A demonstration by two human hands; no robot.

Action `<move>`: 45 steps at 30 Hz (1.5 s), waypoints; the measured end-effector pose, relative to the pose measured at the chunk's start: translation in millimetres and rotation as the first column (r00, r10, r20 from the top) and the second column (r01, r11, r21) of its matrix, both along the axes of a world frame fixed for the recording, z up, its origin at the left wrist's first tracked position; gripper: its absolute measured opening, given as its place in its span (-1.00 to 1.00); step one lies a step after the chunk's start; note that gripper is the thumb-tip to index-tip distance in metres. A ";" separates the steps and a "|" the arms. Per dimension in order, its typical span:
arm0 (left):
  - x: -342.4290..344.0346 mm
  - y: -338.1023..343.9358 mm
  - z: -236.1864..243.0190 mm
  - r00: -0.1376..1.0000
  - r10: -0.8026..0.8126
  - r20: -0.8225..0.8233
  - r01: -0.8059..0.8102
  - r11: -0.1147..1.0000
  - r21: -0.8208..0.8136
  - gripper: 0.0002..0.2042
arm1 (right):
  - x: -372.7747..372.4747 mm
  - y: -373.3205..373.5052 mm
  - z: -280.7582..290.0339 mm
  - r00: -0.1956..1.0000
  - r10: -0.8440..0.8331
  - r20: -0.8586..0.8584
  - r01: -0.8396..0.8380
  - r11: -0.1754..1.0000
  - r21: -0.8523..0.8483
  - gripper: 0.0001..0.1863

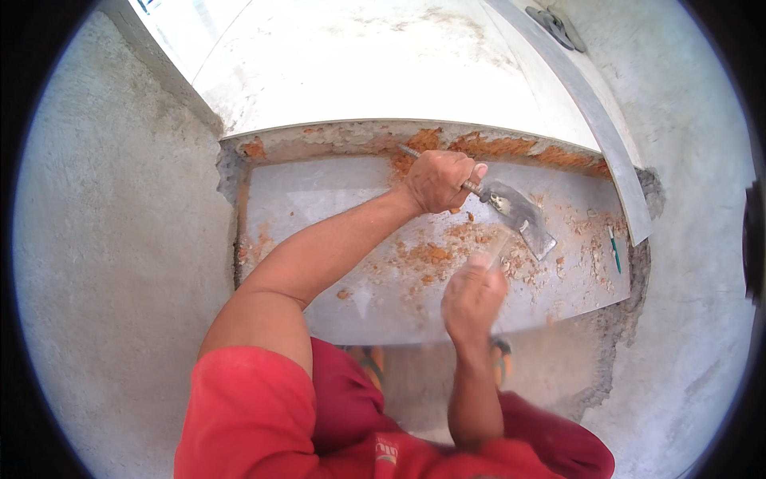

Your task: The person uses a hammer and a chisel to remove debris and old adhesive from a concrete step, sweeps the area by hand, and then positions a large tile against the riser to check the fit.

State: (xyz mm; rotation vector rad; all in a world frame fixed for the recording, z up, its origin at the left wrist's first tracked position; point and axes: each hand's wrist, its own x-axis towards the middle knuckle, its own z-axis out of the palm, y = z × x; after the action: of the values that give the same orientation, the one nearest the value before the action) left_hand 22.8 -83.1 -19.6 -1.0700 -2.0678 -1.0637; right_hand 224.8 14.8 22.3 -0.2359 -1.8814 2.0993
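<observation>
My left hand [440, 180] grips a metal chisel [472, 187] slanting from the chipped riser [519, 147], where orange brick shows under broken mortar. My right hand [475, 295], blurred, is closed on the pale handle of a hammer, whose grey, flattened metal head [523, 223] is at the chisel's outer end, just right of my left hand. Below both tools, orange and pale chips [431, 254] are scattered over a grey slab [303, 199], which forms the step in front of me.
A white tiled surface [359, 64] lies beyond the riser, with a long grey strip [574, 96] along its right side. Dark slippers [550, 28] sit at top right. A green pen-like stick [614, 251] lies on the slab's right. Rough concrete [112, 239] flanks both sides; my sandalled feet [367, 359] are below.
</observation>
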 end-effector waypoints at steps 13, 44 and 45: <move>-4.4 0.2 -0.2 0.997 0.073 -0.005 -0.073 0.997 0.020 -0.58 | 5.0 -12.1 -3.1 0.983 -0.128 -0.132 0.084 0.951 -0.298 -0.70; -16.4 -3.2 -15.2 0.991 0.099 0.094 -0.104 0.994 0.044 -0.53 | -16.1 6.4 5.8 0.988 0.003 0.154 0.017 0.991 -0.130 -0.58; -17.9 -1.4 -14.8 0.992 0.098 0.075 -0.103 0.993 0.060 -0.53 | -17.1 3.5 3.1 0.994 -0.021 0.105 0.039 0.984 -0.176 -0.58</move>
State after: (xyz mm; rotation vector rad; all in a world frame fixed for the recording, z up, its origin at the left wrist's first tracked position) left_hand 4.8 -84.6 -34.4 -0.8986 -2.1062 -1.1240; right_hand 207.6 18.3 25.4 -0.4178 -1.7330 2.2758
